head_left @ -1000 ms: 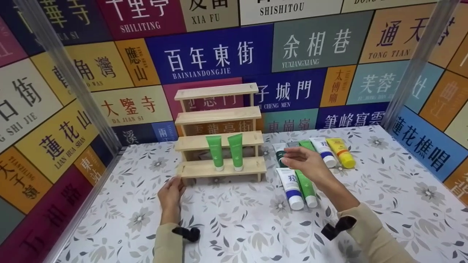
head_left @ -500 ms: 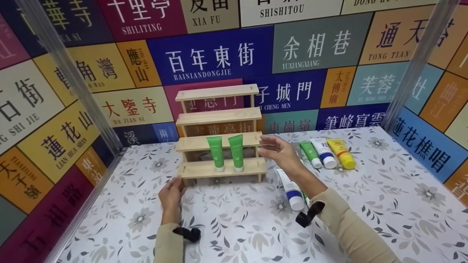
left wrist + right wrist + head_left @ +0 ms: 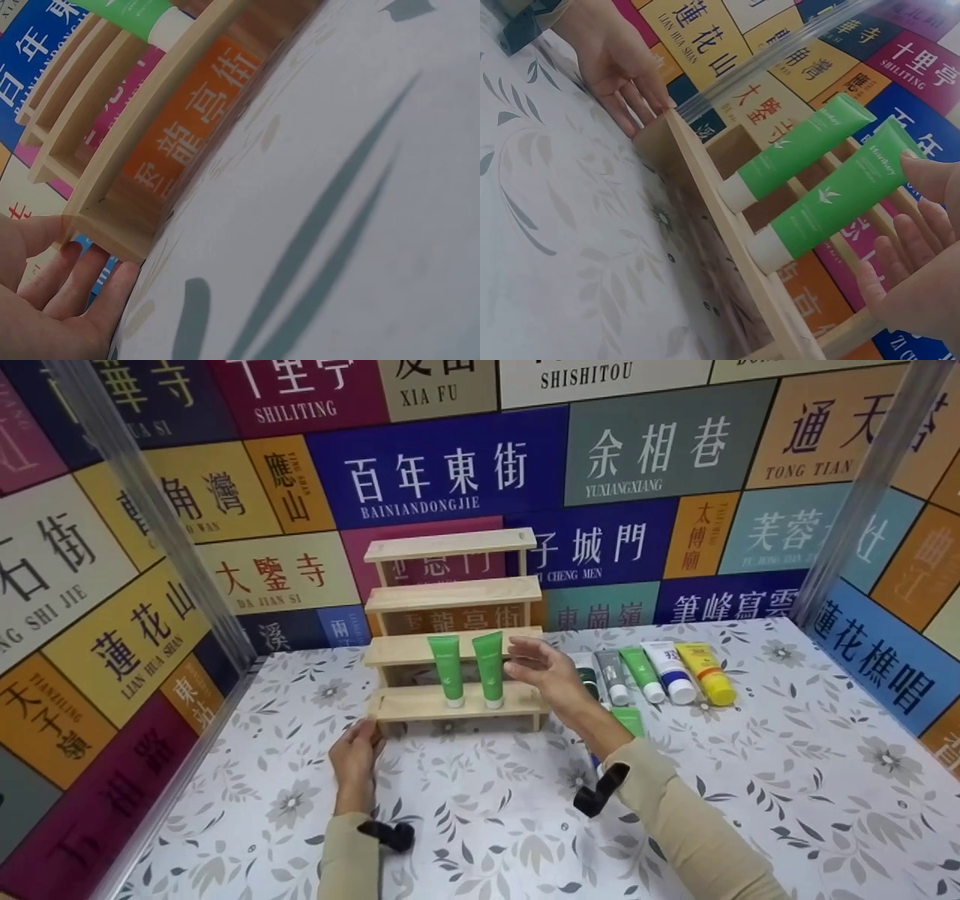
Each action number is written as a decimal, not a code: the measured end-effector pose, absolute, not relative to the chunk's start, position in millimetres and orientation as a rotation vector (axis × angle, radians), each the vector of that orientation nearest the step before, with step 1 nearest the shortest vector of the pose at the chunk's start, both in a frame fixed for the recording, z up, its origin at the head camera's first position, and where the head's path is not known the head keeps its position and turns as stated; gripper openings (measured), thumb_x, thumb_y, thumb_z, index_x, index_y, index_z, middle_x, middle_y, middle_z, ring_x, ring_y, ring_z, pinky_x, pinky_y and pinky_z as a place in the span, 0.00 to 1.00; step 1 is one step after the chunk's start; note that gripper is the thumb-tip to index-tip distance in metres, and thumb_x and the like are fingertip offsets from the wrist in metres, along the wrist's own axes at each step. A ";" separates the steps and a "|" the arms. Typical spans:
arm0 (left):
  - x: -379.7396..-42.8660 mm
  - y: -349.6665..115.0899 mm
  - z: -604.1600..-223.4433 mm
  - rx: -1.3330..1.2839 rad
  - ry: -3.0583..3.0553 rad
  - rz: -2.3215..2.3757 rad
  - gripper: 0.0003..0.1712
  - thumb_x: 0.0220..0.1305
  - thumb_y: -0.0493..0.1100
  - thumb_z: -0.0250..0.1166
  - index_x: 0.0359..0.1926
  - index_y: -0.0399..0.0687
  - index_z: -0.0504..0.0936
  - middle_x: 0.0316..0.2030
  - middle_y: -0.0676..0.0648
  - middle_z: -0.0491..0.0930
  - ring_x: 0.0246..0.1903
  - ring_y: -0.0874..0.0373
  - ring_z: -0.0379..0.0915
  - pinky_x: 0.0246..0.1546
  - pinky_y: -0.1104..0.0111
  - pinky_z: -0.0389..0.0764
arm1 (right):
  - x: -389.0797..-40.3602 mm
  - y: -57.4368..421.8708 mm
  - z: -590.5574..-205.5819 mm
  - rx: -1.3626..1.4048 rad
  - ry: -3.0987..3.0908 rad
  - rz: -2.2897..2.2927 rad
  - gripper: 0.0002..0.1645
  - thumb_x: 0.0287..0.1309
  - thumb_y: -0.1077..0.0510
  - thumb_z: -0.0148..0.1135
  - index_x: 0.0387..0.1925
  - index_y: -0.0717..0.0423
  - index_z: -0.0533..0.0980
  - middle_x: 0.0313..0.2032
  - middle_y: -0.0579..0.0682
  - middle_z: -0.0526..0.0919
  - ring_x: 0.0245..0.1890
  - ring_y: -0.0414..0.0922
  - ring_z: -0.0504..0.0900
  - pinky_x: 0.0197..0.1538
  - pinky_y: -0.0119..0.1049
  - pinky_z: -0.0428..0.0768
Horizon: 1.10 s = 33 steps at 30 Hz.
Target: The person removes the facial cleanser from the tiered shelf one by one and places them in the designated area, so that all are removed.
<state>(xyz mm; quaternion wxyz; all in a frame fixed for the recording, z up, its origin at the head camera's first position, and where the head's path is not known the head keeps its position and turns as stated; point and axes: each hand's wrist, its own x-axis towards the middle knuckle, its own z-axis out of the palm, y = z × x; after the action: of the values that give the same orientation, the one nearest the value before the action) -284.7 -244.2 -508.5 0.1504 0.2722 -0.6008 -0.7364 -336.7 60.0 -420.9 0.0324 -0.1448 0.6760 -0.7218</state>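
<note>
A wooden tiered shelf (image 3: 457,600) with several steps stands near the back wall. Two green tubes with white caps, the left tube (image 3: 448,669) and the right tube (image 3: 490,669), stand cap-down on its lowest step. My left hand (image 3: 355,757) grips the left end of that step; in the left wrist view, the thumb lies on the wood (image 3: 112,210) and the fingers curl beneath. My right hand (image 3: 551,671) is beside the right tube, fingers loosely spread. In the right wrist view, its thumb tip (image 3: 911,159) overlaps the tube's flat top edge.
Right of the shelf lie a dark green and white tube (image 3: 586,673), a grey tube (image 3: 612,678), a green tube (image 3: 642,675), a white and blue tube (image 3: 670,671) and a yellow tube (image 3: 706,672). Another green tube (image 3: 627,720) lies nearer, partly behind the right forearm.
My right hand has moved left, from above the lying tubes to the right standing tube. My left hand keeps its grip on the shelf. The standing tubes have stayed in place.
</note>
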 end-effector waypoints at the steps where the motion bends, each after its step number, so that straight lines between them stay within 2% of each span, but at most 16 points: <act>1: -284.7 -244.2 -508.1 0.787 -1.734 -2.111 0.25 0.74 0.45 0.59 0.65 0.36 0.74 0.61 0.33 0.78 0.58 0.49 0.78 0.58 0.66 0.83 | -337.4 57.7 -421.9 -0.438 2.088 -2.218 0.32 0.62 0.63 0.68 0.66 0.57 0.71 0.63 0.62 0.76 0.65 0.55 0.74 0.65 0.37 0.79; 6: -283.4 -243.9 -509.1 0.787 -1.727 -2.129 0.26 0.73 0.45 0.59 0.66 0.35 0.74 0.62 0.32 0.77 0.60 0.48 0.77 0.58 0.67 0.83 | -340.1 47.2 -429.8 -0.389 2.126 -2.183 0.31 0.61 0.61 0.69 0.65 0.54 0.73 0.61 0.58 0.78 0.63 0.52 0.77 0.66 0.41 0.78; 13: -282.6 -243.0 -513.7 0.792 -1.724 -2.144 0.26 0.73 0.46 0.60 0.66 0.36 0.74 0.62 0.33 0.77 0.60 0.48 0.77 0.59 0.67 0.82 | -338.5 34.0 -439.0 -0.274 2.161 -2.153 0.33 0.59 0.62 0.69 0.66 0.57 0.71 0.63 0.59 0.77 0.63 0.54 0.76 0.66 0.44 0.79; 18: -284.5 -242.9 -512.3 0.795 -1.711 -2.145 0.26 0.73 0.45 0.60 0.66 0.36 0.73 0.62 0.32 0.77 0.59 0.48 0.78 0.58 0.67 0.83 | -338.2 31.5 -438.6 -0.200 2.149 -2.179 0.29 0.59 0.64 0.69 0.63 0.58 0.74 0.60 0.59 0.78 0.61 0.53 0.78 0.64 0.44 0.81; 23: -286.8 -242.6 -510.1 0.804 -1.702 -2.137 0.27 0.72 0.45 0.61 0.66 0.36 0.74 0.61 0.32 0.78 0.57 0.50 0.79 0.54 0.70 0.84 | -332.8 38.5 -434.8 -0.189 2.167 -2.210 0.24 0.59 0.63 0.70 0.58 0.59 0.76 0.55 0.59 0.82 0.54 0.50 0.81 0.59 0.41 0.83; 27: -285.8 -243.0 -509.4 0.780 -1.711 -2.123 0.25 0.73 0.45 0.60 0.65 0.35 0.75 0.60 0.33 0.79 0.55 0.51 0.80 0.52 0.70 0.85 | -325.3 49.2 -430.3 -0.223 2.178 -2.219 0.24 0.60 0.63 0.70 0.58 0.60 0.76 0.53 0.58 0.83 0.52 0.47 0.82 0.59 0.38 0.83; 33: -285.2 -245.2 -508.1 0.768 -1.754 -2.117 0.27 0.74 0.48 0.59 0.67 0.38 0.74 0.62 0.34 0.78 0.59 0.51 0.77 0.58 0.68 0.82 | -311.4 68.8 -417.2 -0.277 2.177 -2.211 0.27 0.60 0.57 0.71 0.59 0.57 0.75 0.55 0.55 0.82 0.55 0.46 0.81 0.61 0.40 0.81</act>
<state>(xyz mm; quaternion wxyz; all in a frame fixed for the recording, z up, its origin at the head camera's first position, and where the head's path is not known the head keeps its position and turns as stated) -285.2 -245.2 -508.1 0.1432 0.2663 -0.6080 -0.7341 -311.4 68.8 -417.2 0.0133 -0.0888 0.6989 -0.7096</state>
